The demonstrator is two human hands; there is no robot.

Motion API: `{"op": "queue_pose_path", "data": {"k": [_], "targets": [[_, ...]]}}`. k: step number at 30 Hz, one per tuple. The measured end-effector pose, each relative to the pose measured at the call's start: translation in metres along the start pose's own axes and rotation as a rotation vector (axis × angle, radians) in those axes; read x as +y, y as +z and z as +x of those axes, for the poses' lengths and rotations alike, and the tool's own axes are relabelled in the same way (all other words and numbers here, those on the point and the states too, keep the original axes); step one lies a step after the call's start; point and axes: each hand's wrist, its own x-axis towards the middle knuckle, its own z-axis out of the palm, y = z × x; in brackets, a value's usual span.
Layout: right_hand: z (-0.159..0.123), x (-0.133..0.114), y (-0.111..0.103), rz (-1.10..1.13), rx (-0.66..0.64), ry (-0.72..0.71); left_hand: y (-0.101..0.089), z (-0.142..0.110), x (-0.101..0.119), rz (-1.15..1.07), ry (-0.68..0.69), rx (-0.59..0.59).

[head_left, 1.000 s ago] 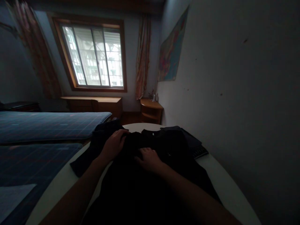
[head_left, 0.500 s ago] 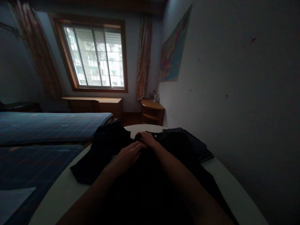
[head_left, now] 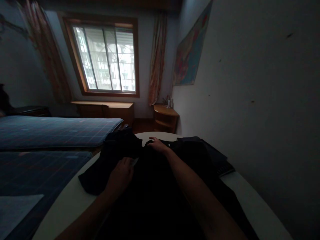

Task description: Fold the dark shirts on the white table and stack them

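A large black garment [head_left: 160, 190], perhaps a shirt, lies spread over a round white table [head_left: 62, 203]. My left hand [head_left: 122, 173] has its fingers curled in at the garment's left edge and seems to grip the cloth; its fingertips are too dark to see well. Beside those fingers shows a small pale patch that I cannot make out. At the garment's far end, near the collar, my right hand [head_left: 158, 145] rests with forefinger and thumb apart. A dark, bunched piece of clothing [head_left: 115, 150] lies to the left of the black garment.
More dark folded clothing [head_left: 215, 153] lies at the table's right, by the wall. Two blue checked mattresses [head_left: 62, 131] stand to the left, with a pale sheet [head_left: 17, 213] on the nearer one. A corner shelf [head_left: 166, 115] and a desk [head_left: 120, 110] stand beyond.
My hands were close together at the garment's far end. The left has moved left and nearer to me; the right stays near the collar, its fingers more spread. The view has shifted slightly.
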Motion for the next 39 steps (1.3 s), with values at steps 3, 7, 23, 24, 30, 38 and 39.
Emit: {"op": "queue_pose_path", "data": {"k": [3,7,23,24,30,38,39], "targets": [[-0.004,0.003,0.002,0.037,-0.037,0.059,-0.004,-0.005,-0.006,-0.038,-0.144,-0.118],[-0.008,0.003,-0.001,0.073,0.058,0.086,-0.007,-0.008,-0.014,-0.048,-0.216,-0.25],[-0.122,-0.038,0.049,-0.539,0.118,-0.392,-0.009,0.001,-0.023,-0.303,-0.158,-0.173],[-0.131,-0.04,0.056,-0.575,0.088,-0.404,-0.009,0.001,-0.023,-0.302,-0.151,-0.168],[-0.15,-0.046,0.06,-0.666,0.057,-0.436,-0.01,-0.001,-0.027,-0.261,-0.113,-0.163],[-0.155,-0.034,0.039,-0.641,-0.147,-0.605,-0.006,-0.005,-0.029,-0.138,-0.152,-0.259],[-0.155,-0.032,0.04,-0.606,-0.148,-0.602,-0.006,-0.005,-0.027,-0.126,-0.163,-0.265]]}}
